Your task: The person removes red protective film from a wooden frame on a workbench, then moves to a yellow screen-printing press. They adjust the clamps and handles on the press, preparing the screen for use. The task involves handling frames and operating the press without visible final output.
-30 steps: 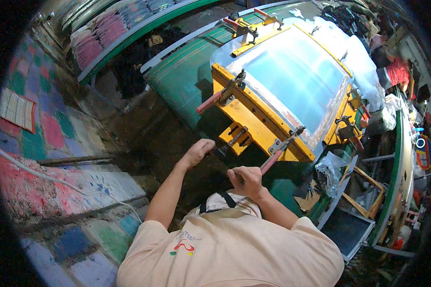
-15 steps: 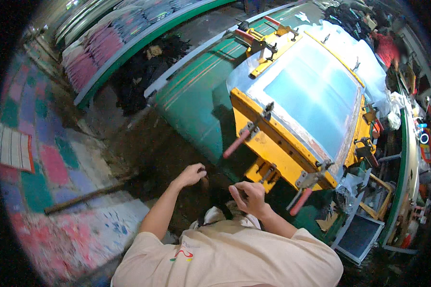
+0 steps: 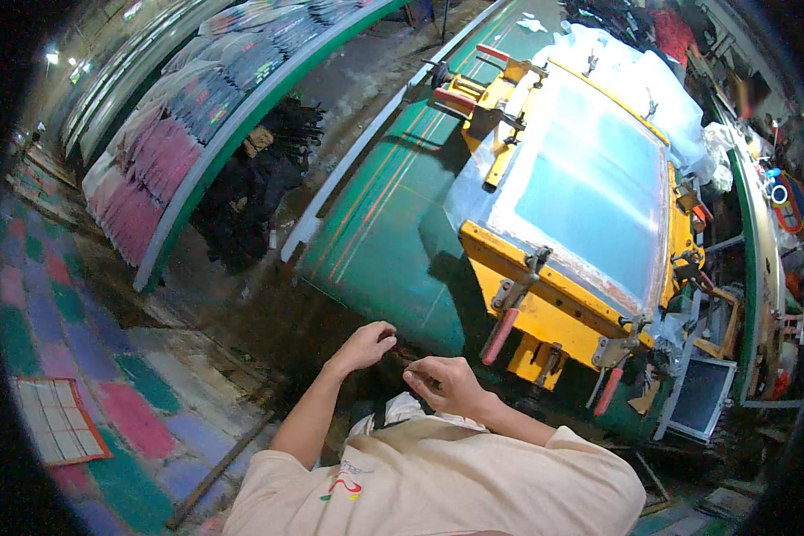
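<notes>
My left hand (image 3: pixel 366 347) is held in front of my body with its fingers curled in. My right hand (image 3: pixel 442 382) is close beside it, lower and a little to the right, thumb and fingers drawn together. Whatever they may hold is too dark and hidden to make out. Ahead and to the right, a screen-printing frame (image 3: pixel 590 201) with a pale blue mesh sits in a yellow metal carriage (image 3: pixel 545 322). Red-handled toggle clamps (image 3: pixel 500 335) are fixed on the carriage's near side, apart from my hands.
A long green printing table (image 3: pixel 375 241) runs under the carriage. To the left is a green-edged rack (image 3: pixel 196 161) with pink and grey fabric pieces. Dark cloth (image 3: pixel 259 179) lies beneath it. Clear plastic sheeting (image 3: pixel 634 80) and a small framed screen (image 3: pixel 701 397) are on the right.
The view has turned, so the carriage and the rack lie differently in it. My hands have come closer together, the right one moving leftward toward the left.
</notes>
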`<state>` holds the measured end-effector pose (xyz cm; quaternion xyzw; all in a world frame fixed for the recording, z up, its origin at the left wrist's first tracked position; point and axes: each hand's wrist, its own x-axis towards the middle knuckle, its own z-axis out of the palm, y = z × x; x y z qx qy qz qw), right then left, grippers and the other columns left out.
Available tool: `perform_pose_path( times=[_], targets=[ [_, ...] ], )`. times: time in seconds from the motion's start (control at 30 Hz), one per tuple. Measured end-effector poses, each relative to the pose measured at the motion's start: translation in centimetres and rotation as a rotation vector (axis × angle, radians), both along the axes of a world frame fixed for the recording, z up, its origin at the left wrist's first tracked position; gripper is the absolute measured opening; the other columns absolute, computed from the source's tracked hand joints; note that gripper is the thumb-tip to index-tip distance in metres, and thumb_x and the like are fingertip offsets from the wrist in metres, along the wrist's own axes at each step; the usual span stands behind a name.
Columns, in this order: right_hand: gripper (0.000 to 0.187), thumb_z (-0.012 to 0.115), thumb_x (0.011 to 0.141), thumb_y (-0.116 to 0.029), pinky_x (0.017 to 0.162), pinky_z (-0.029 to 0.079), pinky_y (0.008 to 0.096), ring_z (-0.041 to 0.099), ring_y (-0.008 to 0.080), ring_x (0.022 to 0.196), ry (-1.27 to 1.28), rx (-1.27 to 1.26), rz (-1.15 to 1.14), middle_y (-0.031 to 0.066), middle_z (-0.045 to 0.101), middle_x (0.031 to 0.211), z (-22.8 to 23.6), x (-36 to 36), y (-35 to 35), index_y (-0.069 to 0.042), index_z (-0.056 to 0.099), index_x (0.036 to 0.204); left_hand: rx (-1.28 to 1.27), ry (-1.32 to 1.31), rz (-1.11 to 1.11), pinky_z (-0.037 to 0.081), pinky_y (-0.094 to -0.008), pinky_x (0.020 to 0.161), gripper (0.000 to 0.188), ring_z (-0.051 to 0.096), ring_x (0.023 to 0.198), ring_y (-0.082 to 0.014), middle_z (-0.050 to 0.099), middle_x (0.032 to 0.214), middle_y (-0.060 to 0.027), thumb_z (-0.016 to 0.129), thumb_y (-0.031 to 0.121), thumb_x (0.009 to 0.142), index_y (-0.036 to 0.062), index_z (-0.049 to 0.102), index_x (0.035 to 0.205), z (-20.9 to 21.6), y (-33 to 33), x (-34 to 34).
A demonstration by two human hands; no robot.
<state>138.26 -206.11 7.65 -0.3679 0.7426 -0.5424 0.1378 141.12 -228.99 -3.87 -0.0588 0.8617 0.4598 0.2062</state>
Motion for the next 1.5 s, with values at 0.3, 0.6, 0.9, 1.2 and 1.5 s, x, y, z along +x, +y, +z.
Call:
perform_pose_path(
  times=[0.3, 0.6, 0.9, 1.2, 1.5],
  targets=[
    [0.014, 0.071, 0.091, -0.014, 0.059, 0.054, 0.0319, 0.067, 0.0217, 0.063, -0.089, 0.101, -0.113, 0.0155, 0.069, 0.077, -1.7, -3.0, -10.1, -0.001, 0.070, 0.097, 0.193, 0.021, -0.039, 0.049, -0.0382, 0.098, 0.032, 0.064, 0.111, -0.0293, 0.067, 0.119, -0.0190, 0.062, 0.018, 0.097, -0.0016, 0.062, 0.122, 4.3, -9.6, -4.6],
    [0.021, 0.068, 0.091, -0.017, 0.072, 0.056, 0.0395, 0.072, 0.0320, 0.080, -0.077, 0.171, -0.453, 0.0186, 0.072, 0.088, -7.1, -14.0, -25.2, 0.002, 0.069, 0.100, 0.362, -0.060, -0.026, 0.049, -0.0323, 0.096, 0.026, 0.064, 0.105, -0.0171, 0.070, 0.111, -0.0081, 0.061, 0.014, 0.098, 0.0015, 0.064, 0.120, 6.8, -26.1, -8.4],
    [0.024, 0.068, 0.088, -0.020, 0.081, 0.056, 0.0388, 0.072, 0.0285, 0.089, -0.120, 0.158, -1.032, 0.0172, 0.074, 0.094, -15.2, -25.6, -33.5, 0.001, 0.070, 0.101, 0.346, 0.017, -0.151, 0.050, -0.0327, 0.092, 0.021, 0.065, 0.103, -0.0166, 0.072, 0.109, -0.0088, 0.061, 0.014, 0.098, 0.0015, 0.065, 0.114, 8.5, -37.4, -16.6],
    [0.021, 0.073, 0.081, -0.025, 0.073, 0.056, 0.0380, 0.072, 0.0275, 0.077, 0.034, 0.358, -1.207, 0.0132, 0.073, 0.083, -16.3, -25.5, -35.1, -0.005, 0.072, 0.086, 0.358, -0.069, -0.360, 0.051, -0.0296, 0.088, 0.022, 0.064, 0.097, -0.0136, 0.071, 0.104, -0.0068, 0.061, 0.014, 0.099, 0.0006, 0.066, 0.116, 5.8, -38.6, -25.5],
    [0.025, 0.075, 0.081, -0.027, 0.072, 0.055, 0.0371, 0.071, 0.0256, 0.076, -0.227, 0.294, -1.383, 0.0114, 0.073, 0.080, -16.2, -27.1, -35.4, -0.003, 0.071, 0.087, 0.415, 0.008, -0.676, 0.051, -0.0306, 0.084, 0.023, 0.063, 0.093, -0.0144, 0.070, 0.101, -0.0067, 0.060, 0.016, 0.099, -0.0004, 0.065, 0.115, 3.3, -34.6, -41.6]
  ],
)
